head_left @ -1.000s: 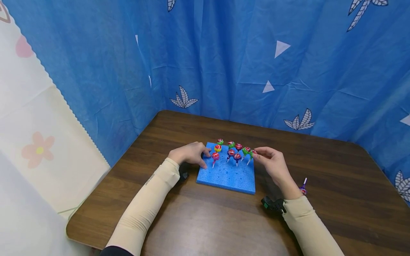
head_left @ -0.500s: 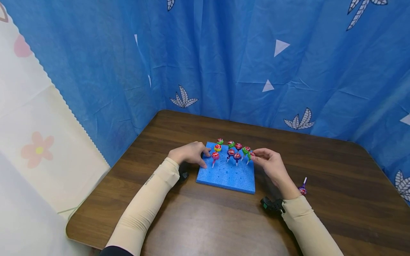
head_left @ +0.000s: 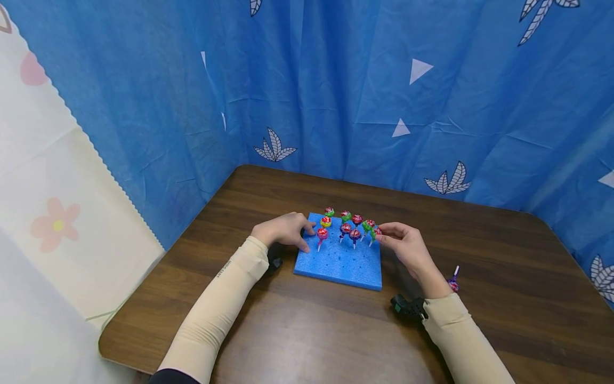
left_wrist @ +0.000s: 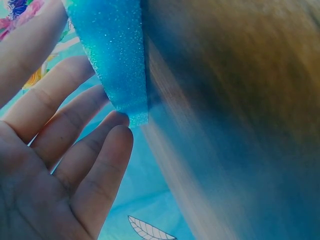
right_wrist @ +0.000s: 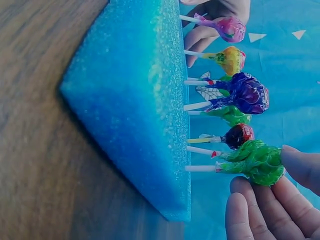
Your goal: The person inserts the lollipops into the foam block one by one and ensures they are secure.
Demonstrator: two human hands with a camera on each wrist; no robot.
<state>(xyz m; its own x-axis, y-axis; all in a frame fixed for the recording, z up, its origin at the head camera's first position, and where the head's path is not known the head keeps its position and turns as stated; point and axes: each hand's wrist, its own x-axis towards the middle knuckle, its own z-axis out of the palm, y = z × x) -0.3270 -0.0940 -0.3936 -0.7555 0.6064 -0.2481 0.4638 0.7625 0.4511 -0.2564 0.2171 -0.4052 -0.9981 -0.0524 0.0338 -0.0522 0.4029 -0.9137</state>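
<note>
A blue foam board lies on the table with several wrapped lollipops standing in it by their sticks. At its right edge my right hand pinches the head of a green lollipop between thumb and fingers; in the right wrist view its stick meets the board's surface. On the opposite side, my left hand touches the board's left edge with fingers spread and relaxed. Near that hand stand a pink lollipop and a yellow lollipop. Purple lollipops stand toward the middle.
One loose purple lollipop lies on the wooden table, right of the board beside my right wrist. Small holes dot the board's front half. A blue curtain hangs behind the table.
Over the past second my right hand has shifted slightly left and down with the green lollipop, then stayed almost still. My left hand keeps its place at the board.
</note>
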